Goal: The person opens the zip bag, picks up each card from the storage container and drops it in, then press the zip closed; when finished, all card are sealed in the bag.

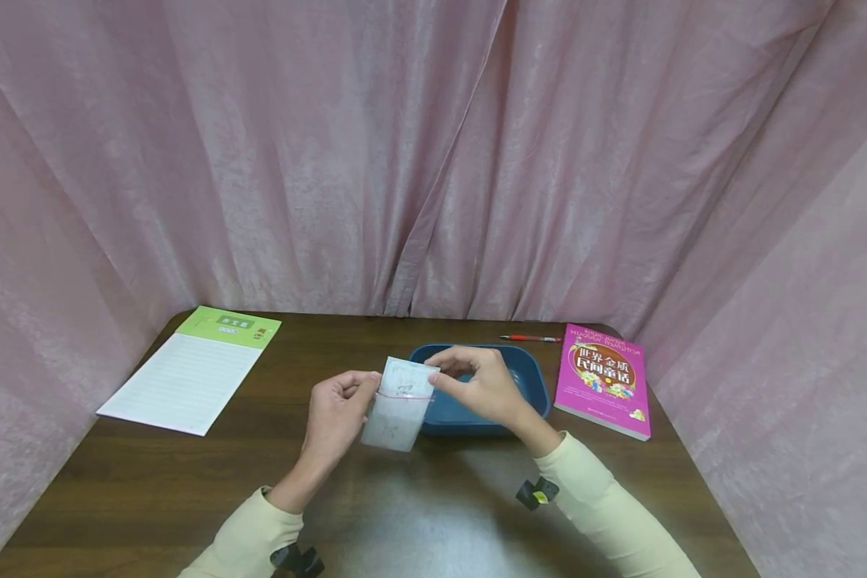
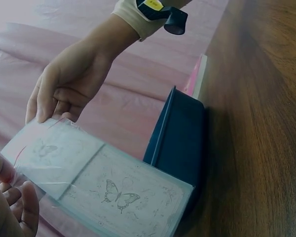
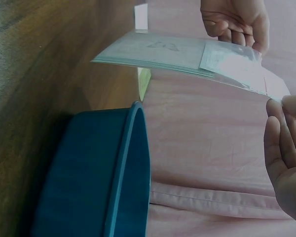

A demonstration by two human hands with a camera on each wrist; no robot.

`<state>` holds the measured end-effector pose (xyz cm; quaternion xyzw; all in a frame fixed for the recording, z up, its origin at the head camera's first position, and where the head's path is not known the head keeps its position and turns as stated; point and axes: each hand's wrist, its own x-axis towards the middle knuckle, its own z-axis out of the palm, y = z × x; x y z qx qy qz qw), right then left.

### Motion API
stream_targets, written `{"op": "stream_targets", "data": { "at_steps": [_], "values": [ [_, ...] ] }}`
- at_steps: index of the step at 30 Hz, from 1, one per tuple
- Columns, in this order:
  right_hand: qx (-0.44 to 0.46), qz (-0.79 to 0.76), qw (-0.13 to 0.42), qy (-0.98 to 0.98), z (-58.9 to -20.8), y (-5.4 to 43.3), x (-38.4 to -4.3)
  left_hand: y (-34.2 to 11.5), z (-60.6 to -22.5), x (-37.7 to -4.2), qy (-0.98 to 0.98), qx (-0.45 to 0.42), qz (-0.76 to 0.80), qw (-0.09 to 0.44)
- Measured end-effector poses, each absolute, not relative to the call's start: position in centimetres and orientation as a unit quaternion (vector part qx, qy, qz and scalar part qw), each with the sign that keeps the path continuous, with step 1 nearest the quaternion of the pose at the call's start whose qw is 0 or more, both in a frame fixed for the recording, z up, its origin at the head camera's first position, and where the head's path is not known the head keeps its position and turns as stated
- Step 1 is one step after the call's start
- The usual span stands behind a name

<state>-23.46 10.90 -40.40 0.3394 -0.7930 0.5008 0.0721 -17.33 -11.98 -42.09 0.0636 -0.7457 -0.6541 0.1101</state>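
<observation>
A clear zip bag (image 1: 397, 421) with a red seal line holds pale printed paper pieces. On the papers a butterfly print (image 2: 119, 196) shows through the plastic in the left wrist view. My left hand (image 1: 335, 411) pinches the bag's left edge near the seal. The upper right corner is pinched between thumb and fingers of my right hand (image 1: 486, 384). Held up over the table, the bag tilts with its sealed end away from me. Just behind it and to the right stands a blue plastic basin (image 1: 536, 384), partly hidden by my right hand.
A lined writing pad (image 1: 188, 385) with a green top lies at the left. On the right is a pink book (image 1: 603, 381), with a red pen (image 1: 531, 339) beside its far corner. Pink curtains (image 1: 296, 160) surround the brown table (image 1: 152, 490) at the back and sides.
</observation>
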Motion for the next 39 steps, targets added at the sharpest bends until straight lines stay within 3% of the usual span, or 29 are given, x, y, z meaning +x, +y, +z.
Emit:
{"op": "stream_targets", "data": {
  "at_steps": [13,27,39],
  "values": [
    [0.386,0.471,0.101,-0.786,-41.6,10.6,-23.2,-12.1,-42.2,-17.7,-0.747,0.051,-0.653,0.117],
    [0.417,0.421,0.082,-0.801,-41.9,10.3,-23.1,-12.2,-42.1,-17.5,-0.744,0.03,-0.659,0.11],
    [0.452,0.362,0.098,-0.809,-42.0,9.6,-23.2,-12.2,-42.3,-17.5,-0.743,0.017,-0.66,0.11]
  ]
}}
